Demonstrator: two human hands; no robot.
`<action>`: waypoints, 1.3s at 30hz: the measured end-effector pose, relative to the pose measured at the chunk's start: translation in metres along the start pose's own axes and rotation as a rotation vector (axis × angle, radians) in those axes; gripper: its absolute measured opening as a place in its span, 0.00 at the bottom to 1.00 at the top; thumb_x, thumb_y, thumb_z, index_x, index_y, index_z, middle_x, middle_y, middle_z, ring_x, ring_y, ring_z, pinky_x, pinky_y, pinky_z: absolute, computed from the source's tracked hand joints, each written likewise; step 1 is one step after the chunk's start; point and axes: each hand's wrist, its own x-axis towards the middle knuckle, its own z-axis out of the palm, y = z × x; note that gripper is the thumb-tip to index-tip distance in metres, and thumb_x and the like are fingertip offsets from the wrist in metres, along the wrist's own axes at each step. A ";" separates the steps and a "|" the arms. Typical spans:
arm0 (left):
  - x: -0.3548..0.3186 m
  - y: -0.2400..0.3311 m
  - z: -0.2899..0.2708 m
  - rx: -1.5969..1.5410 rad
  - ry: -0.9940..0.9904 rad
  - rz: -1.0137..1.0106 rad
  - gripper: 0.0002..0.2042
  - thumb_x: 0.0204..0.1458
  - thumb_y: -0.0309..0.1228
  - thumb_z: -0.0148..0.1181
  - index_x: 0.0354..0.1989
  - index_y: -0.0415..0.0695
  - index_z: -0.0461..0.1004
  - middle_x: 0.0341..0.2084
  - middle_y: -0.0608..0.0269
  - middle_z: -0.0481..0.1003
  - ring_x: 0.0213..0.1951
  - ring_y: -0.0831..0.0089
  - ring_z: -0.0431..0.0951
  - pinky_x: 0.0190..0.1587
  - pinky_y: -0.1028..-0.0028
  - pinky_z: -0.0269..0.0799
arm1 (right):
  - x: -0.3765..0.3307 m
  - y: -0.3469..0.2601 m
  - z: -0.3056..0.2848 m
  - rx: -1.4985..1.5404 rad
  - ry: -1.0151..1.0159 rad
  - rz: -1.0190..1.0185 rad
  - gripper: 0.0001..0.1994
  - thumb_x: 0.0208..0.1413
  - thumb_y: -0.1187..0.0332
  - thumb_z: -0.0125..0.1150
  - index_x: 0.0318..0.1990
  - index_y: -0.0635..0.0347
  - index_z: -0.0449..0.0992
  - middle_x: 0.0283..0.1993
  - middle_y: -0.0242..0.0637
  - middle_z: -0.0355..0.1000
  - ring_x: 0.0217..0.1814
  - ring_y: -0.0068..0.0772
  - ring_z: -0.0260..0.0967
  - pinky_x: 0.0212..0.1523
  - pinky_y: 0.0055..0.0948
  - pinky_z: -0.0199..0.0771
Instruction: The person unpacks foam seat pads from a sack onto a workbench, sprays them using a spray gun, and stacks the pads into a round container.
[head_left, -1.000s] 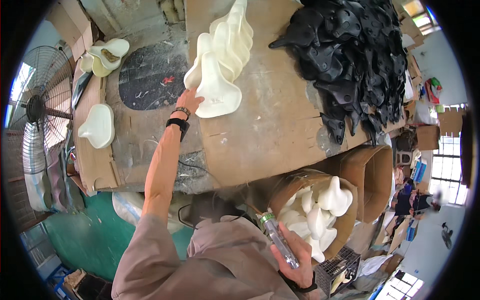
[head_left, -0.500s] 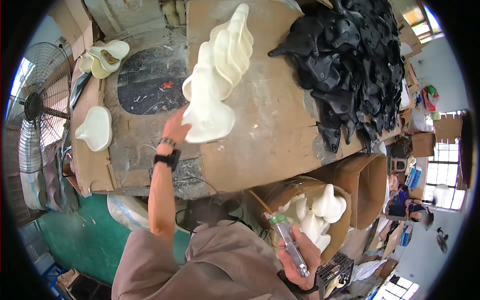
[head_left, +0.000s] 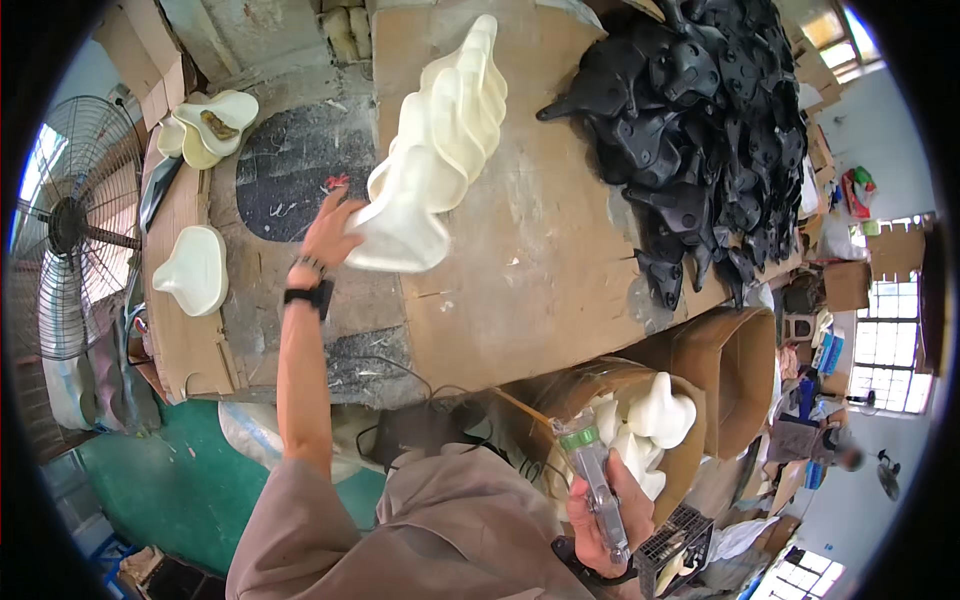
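The left hand [head_left: 330,235] pinches the near white shell [head_left: 400,235], whose stack runs away up-right. The right hand [head_left: 605,505], far lower, grips a tube [head_left: 595,480].

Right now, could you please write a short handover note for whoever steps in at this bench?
Left hand: gripping the nearest cream moulded pad of the overlapping row on the cardboard-covered bench.
Right hand: low by the lap, holding a grey tool with a green collar.
Elsewhere: black shells piled far right; more cream pads in the box below; one pad lies left.
Row and pile remain.
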 end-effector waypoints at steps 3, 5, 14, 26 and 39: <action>0.060 -0.029 0.029 -0.026 0.022 0.152 0.31 0.39 0.35 0.69 0.58 0.54 0.75 0.70 0.45 0.58 0.69 0.50 0.62 0.68 0.63 0.63 | -0.002 -0.007 0.000 0.209 -0.046 0.033 0.26 0.60 0.69 0.67 0.61 0.76 0.69 0.38 0.45 0.79 0.38 0.34 0.78 0.43 0.29 0.78; 0.075 -0.008 0.037 -0.035 -0.014 0.065 0.31 0.37 0.36 0.70 0.57 0.54 0.76 0.66 0.48 0.62 0.66 0.51 0.65 0.66 0.63 0.66 | -0.004 -0.001 0.008 0.283 -0.004 0.186 0.26 0.60 0.71 0.67 0.62 0.75 0.68 0.38 0.44 0.79 0.39 0.33 0.78 0.43 0.29 0.78; -0.063 -0.007 -0.067 -0.011 0.140 -0.263 0.31 0.33 0.36 0.71 0.53 0.45 0.78 0.54 0.50 0.71 0.55 0.53 0.74 0.59 0.63 0.71 | 0.022 0.009 0.017 0.190 -0.239 0.193 0.29 0.53 0.75 0.70 0.63 0.71 0.70 0.41 0.45 0.80 0.37 0.35 0.77 0.39 0.33 0.77; 0.099 0.035 -0.015 0.129 -0.115 0.268 0.32 0.30 0.36 0.71 0.54 0.54 0.79 0.61 0.53 0.67 0.62 0.51 0.69 0.65 0.59 0.66 | 0.008 0.001 0.014 0.128 0.054 0.032 0.30 0.62 0.65 0.66 0.65 0.76 0.65 0.38 0.44 0.80 0.37 0.31 0.78 0.42 0.31 0.79; 0.024 0.228 0.076 -0.357 -0.288 0.289 0.31 0.32 0.36 0.75 0.50 0.40 0.80 0.56 0.49 0.70 0.56 0.50 0.73 0.59 0.60 0.70 | -0.032 0.008 -0.018 0.335 0.067 0.285 0.40 0.50 0.78 0.64 0.73 0.63 0.58 0.49 0.48 0.74 0.46 0.48 0.74 0.47 0.36 0.76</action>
